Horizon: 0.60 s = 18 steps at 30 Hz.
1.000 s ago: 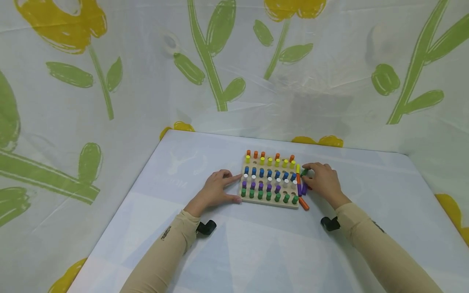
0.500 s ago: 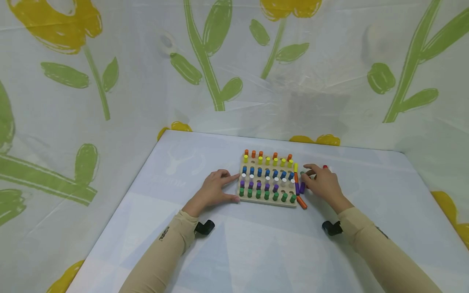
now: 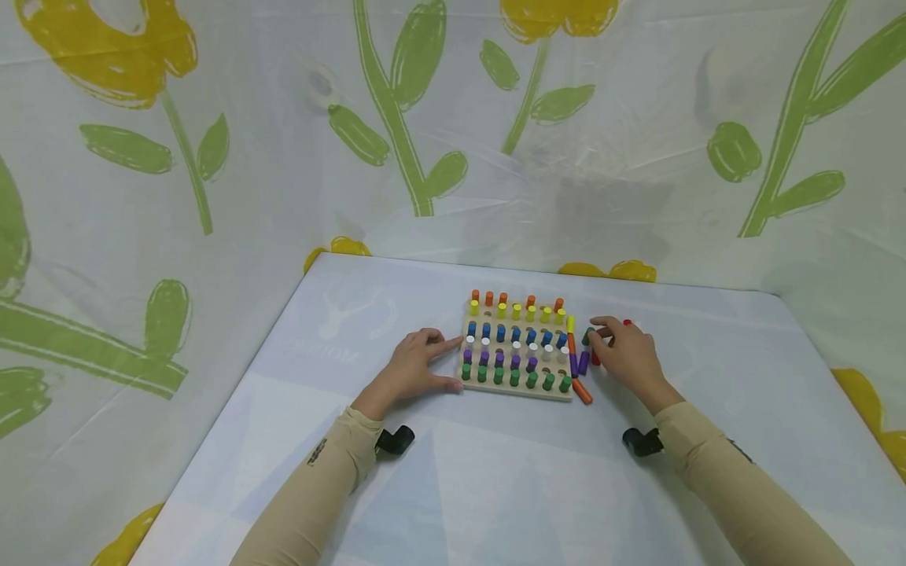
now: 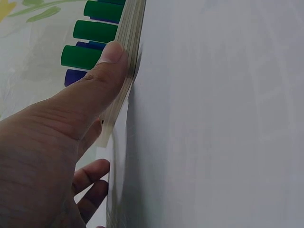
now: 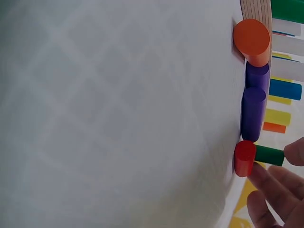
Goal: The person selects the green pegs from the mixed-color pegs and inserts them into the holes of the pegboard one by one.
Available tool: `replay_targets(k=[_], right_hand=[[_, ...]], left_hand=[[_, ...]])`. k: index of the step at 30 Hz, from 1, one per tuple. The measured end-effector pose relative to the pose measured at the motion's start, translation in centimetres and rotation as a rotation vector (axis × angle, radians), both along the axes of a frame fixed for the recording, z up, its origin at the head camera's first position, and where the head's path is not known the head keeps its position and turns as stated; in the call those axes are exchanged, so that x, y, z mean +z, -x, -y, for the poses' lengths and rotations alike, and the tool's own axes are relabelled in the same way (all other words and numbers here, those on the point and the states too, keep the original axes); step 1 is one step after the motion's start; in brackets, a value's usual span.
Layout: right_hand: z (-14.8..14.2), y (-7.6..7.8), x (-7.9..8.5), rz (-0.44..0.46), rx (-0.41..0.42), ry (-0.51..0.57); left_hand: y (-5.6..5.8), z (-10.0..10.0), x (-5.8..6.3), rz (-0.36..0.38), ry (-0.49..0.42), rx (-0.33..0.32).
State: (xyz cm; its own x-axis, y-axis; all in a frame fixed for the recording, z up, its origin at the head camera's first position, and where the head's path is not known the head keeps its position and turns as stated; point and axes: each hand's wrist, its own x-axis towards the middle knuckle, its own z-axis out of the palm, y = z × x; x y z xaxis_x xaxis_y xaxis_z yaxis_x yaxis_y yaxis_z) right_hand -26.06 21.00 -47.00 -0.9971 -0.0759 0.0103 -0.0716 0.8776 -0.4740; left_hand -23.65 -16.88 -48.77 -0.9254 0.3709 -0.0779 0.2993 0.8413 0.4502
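A wooden pegboard [image 3: 524, 389] bears rows of orange, yellow, blue, white, purple and green pegs. My left hand [image 3: 418, 365] rests against the board's left edge, with index finger and thumb stretched apart. The left wrist view shows the thumb [image 4: 112, 52] pressing the board's side beside green pegs. To the right of the board, my right hand [image 3: 626, 354] pinches the top of an upright green peg [image 5: 269, 155]. Its thumb [image 5: 295, 151] meets the peg's end; the index finger is hidden in the right wrist view. A red peg [image 5: 244, 158] lies right beside the green one.
Loose pegs line the board's right side: a yellow peg [image 3: 570, 323], purple pegs [image 5: 253, 114] and orange ones, one orange peg [image 3: 583, 391] lying at the near corner. Another red piece [image 3: 627, 321] shows behind my right hand. A flower-printed sheet [image 3: 510, 204] rises behind the table [image 3: 495, 472].
The green peg has gone from slanting under my right fingers to upright. My right hand has shifted slightly right of the board, uncovering red pieces. The left hand has stayed at the board.
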Motion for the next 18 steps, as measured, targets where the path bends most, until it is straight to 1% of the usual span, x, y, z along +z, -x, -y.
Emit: replay_targets(k=[5, 12, 18], right_hand=[[0.02, -0.01, 0.01, -0.027, 0.001, 0.002], [0.14, -0.07, 0.08, -0.083, 0.019, 0.011], [0.25, 0.01, 0.16, -0.093, 0.025, 0.015]], left_hand=[[0.07, 0.07, -0.14, -0.007, 0.003, -0.001], [0.05, 0.07, -0.01, -0.006, -0.003, -0.003], [0.10, 0.07, -0.09, 0.001, 0.000, -0.004]])
